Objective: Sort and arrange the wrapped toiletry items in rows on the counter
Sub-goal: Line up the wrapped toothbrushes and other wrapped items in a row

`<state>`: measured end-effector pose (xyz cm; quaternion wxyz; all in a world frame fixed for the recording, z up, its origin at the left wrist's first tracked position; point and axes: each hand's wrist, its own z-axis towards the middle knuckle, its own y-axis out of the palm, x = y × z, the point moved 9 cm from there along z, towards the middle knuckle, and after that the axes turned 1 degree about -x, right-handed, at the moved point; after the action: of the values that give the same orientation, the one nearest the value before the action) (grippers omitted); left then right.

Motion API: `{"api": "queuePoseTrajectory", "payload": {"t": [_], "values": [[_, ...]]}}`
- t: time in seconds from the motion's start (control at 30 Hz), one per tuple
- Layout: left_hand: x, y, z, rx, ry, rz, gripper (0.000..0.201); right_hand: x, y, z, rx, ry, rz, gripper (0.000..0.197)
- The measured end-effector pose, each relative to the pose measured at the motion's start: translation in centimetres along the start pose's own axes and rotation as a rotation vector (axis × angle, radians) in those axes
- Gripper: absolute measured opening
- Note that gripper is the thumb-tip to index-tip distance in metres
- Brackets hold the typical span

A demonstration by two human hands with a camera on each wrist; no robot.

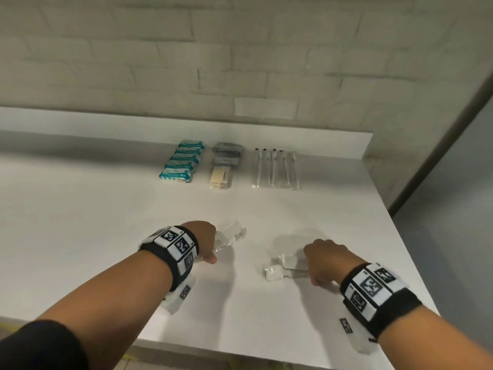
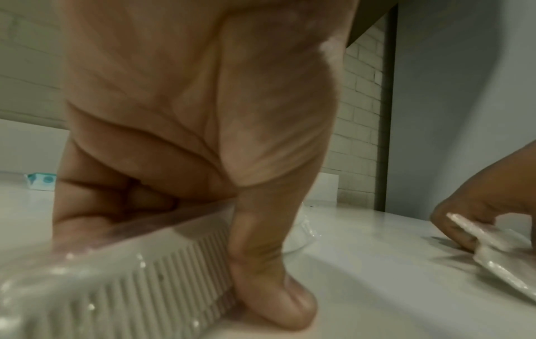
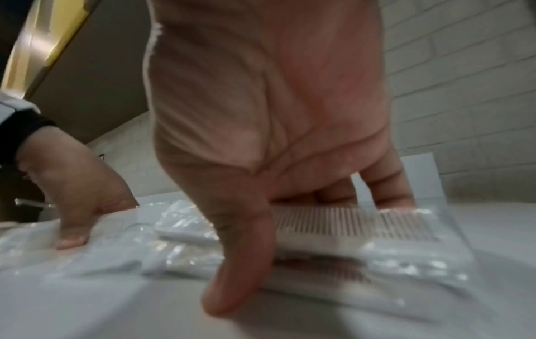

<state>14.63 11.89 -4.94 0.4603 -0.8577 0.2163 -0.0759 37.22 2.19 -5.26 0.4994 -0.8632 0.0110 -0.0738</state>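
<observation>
Under each grip, wrapped comb

Counter white; wall pale brick pattern. Far packets teal-and-white. Wristbands black, checkered white tags.

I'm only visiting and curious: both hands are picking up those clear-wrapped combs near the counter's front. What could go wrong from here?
1. The left hand pinches its wrapped comb by the edges; the glossy plastic could slip.
2. The right hand reaches over several overlapping packets; lifting its comb may drag a neighbour along.
3. Carrying items back could nudge the tidy rows of teal packs and toothbrushes.
</observation>
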Motion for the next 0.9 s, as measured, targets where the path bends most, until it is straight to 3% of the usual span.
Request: {"api": "queuePoseTrajectory", "payload": {"t": [0.17,0.43,0.6,0.73,0.8,0.9], "values": [[-0.1,0.4,0.4,0.022,0.047,-0.015,0.050,0.6,0.7,0.3,-0.070,0.037,0.132,0.056],[0.3,0.9,0.4,0.074,0.109,-0.031,0.046,-0.7,0.5,-0.1,-0.070,0.013,0.017,0.046],[0.9,1.3,-0.1,0.050,0.148,-0.094,0.040,-0.8,0.2,-1.3,-0.042,0.054,0.262,0.056],[2.8,-1.0,-0.1,0.097,0.231,-0.369,0.030,1.8,-1.3,-1.6,0.021,0.130,0.534,0.044],[4.3,-3.5,-0.3,0.202,0.293,-0.523,0.018,3.8,-2.4,-1.4,0.093,0.172,0.590,0.048],[7.0,-6.8,-0.4,0.312,0.363,-0.678,0.022,6.9,-2.8,-0.5,0.162,0.246,0.551,0.060]]}}
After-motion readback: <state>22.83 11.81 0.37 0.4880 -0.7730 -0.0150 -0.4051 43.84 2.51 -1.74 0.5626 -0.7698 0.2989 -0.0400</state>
